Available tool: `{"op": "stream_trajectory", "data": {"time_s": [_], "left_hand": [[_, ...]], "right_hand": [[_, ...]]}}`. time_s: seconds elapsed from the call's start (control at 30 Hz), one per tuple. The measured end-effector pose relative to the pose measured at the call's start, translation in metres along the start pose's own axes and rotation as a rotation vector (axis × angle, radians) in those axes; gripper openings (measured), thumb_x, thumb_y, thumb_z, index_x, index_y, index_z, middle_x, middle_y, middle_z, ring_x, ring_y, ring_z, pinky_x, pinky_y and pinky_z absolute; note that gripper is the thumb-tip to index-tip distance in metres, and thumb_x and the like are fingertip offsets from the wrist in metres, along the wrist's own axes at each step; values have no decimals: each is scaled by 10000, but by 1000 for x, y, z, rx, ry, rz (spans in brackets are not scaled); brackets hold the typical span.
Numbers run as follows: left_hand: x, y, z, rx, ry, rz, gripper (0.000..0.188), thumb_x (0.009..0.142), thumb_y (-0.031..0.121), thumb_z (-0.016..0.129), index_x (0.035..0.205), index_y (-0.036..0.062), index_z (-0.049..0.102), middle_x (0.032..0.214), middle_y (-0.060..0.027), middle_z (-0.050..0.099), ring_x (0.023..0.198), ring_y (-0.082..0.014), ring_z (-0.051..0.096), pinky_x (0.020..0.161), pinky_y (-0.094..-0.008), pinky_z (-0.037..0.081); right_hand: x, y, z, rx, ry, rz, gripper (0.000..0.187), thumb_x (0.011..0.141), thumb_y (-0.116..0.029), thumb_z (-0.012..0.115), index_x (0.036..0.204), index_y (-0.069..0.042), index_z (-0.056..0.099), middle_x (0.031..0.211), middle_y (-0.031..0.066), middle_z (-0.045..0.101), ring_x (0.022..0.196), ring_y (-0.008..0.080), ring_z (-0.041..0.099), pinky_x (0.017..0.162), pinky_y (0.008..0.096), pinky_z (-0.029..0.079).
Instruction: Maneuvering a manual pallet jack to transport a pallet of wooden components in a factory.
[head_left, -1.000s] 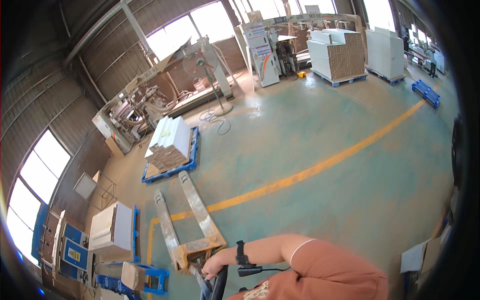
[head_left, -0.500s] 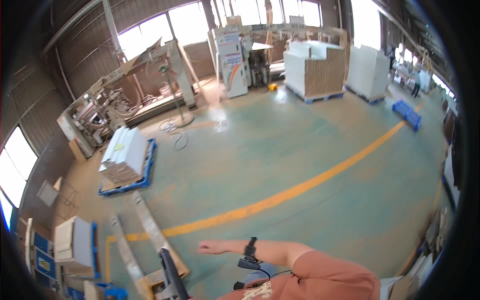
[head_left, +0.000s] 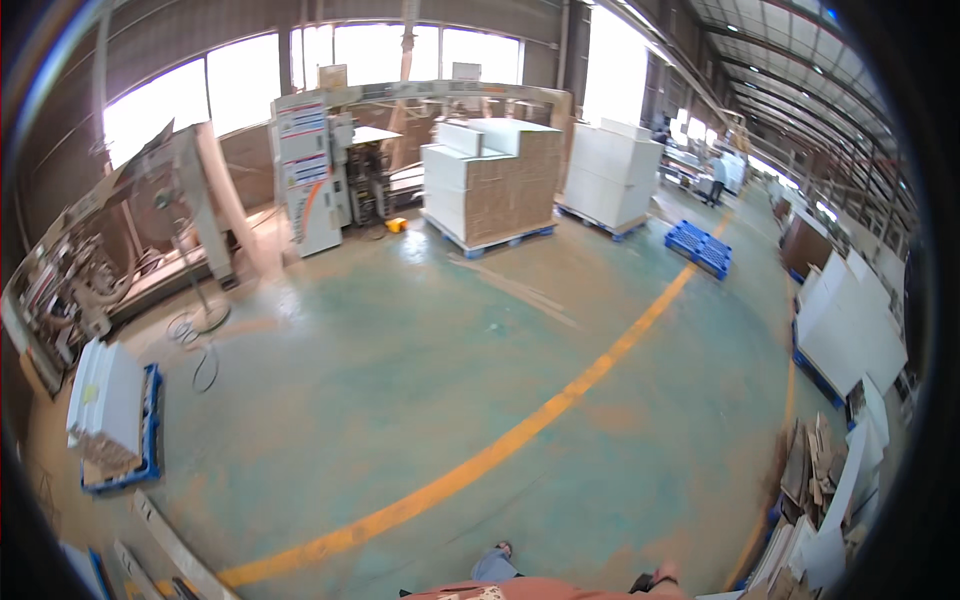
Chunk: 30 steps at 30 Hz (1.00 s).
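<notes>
At the lower edge, part of my right hand and wrist (head_left: pixel 664 578) shows beside a black band (head_left: pixel 642 582). Its fingers cannot be made out, and I see nothing held there. My left hand is out of the picture. Between them and the floor, my blue trouser leg (head_left: pixel 492 566) and the tip of a shoe show below me, next to my reddish-brown shirt (head_left: pixel 560 588). The metal forks of a pallet truck (head_left: pixel 180 545) lie at the lower left, away from my right hand.
White panels (head_left: pixel 110 400) sit on a blue pallet at left. Larger panel stacks (head_left: pixel 490 190) stand ahead by machinery (head_left: pixel 308 180). A blue pallet (head_left: pixel 698 248) lies near the yellow floor line (head_left: pixel 530 425). Board scraps (head_left: pixel 800 500) and white panels (head_left: pixel 850 320) line the right side.
My view has turned right, so the pallet truck and stacks shift left. My right arm, stretched leftward before, has dropped to the lower edge.
</notes>
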<state>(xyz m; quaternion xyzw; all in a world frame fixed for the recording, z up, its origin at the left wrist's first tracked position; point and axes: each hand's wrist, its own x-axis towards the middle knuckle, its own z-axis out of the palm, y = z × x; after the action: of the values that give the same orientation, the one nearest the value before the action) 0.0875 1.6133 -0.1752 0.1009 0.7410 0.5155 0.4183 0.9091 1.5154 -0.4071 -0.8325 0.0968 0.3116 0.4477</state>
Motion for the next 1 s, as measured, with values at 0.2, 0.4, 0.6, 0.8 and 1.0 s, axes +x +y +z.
{"op": "stream_trajectory", "data": {"time_s": [0.2, 0.4, 0.6, 0.8, 1.0], "left_hand": [[67, 150, 199, 323, -266, 188, 184, 810, 245, 594, 748, 72, 576, 580, -17, 508, 450, -159, 454, 414, -281, 351], [135, 215, 412, 516, -523, 240, 186, 813, 249, 590, 764, 70, 580, 589, -20, 514, 451, -162, 456, 414, -280, 351], [200, 211, 501, 563, -534, 206, 189, 815, 253, 586, 779, 68, 584, 598, -23, 520, 453, -165, 457, 414, -278, 351], [264, 220, 547, 575, -508, 144, 194, 818, 258, 583, 794, 65, 588, 607, -26, 527, 455, -169, 458, 414, -277, 351], [315, 244, 605, 605, -476, 120, 199, 821, 262, 579, 809, 63, 592, 616, -29, 533, 457, -172, 459, 414, -275, 351]], "right_hand": [[-39, -23, 12, -1374, -298, -266, 371, 829, -299, 507, 1129, -92, 573, 1149, 114, 578, 1009, 258, 565, 841, 391, 452], [82, -185, 164, -997, -207, -765, 233, 770, -176, 509, 869, -5, 632, 861, 189, 634, 774, 350, 601, 670, 437, 478], [60, -379, 316, -852, -482, -676, 307, 802, -295, 511, 920, -33, 621, 811, 112, 651, 674, 236, 619, 632, 368, 491], [63, -423, 398, -891, -668, -615, 323, 794, -303, 530, 974, -51, 618, 822, 90, 653, 658, 219, 618, 612, 366, 487], [89, -485, 424, -1007, -685, -501, 334, 794, -314, 551, 953, -32, 633, 785, 94, 647, 645, 214, 615, 599, 361, 484]]}}
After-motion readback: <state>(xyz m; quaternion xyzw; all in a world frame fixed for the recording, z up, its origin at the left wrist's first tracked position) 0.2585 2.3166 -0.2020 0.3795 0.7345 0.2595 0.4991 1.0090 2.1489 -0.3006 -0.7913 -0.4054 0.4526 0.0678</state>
